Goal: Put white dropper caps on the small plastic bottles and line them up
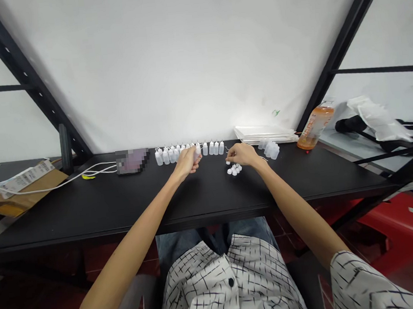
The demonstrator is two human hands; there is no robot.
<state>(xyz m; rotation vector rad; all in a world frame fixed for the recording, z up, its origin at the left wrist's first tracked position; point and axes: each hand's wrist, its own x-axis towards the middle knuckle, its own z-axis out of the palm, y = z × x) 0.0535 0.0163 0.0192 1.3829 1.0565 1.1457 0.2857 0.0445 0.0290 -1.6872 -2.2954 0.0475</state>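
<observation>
My left hand (188, 162) is closed around a small white bottle (197, 150), near the back of the black table. Behind and beside it stand several small white bottles (166, 156) in rows, with more upright ones (216, 148) between my hands. My right hand (242, 154) is bent down over a small pile of white caps (234, 170), its fingers pinched together at the pile's upper edge. Whatever those fingertips hold is too small to make out. Right of that hand lie several clear, translucent pieces (271, 149).
White sheets (263, 134) lie stacked at the back right, beside a leaning orange drink bottle (315, 126). A blurred-out phone-like object (132, 161), a white cable (72, 180) and opened cardboard (29, 189) are on the left. Black metal posts rise at both sides.
</observation>
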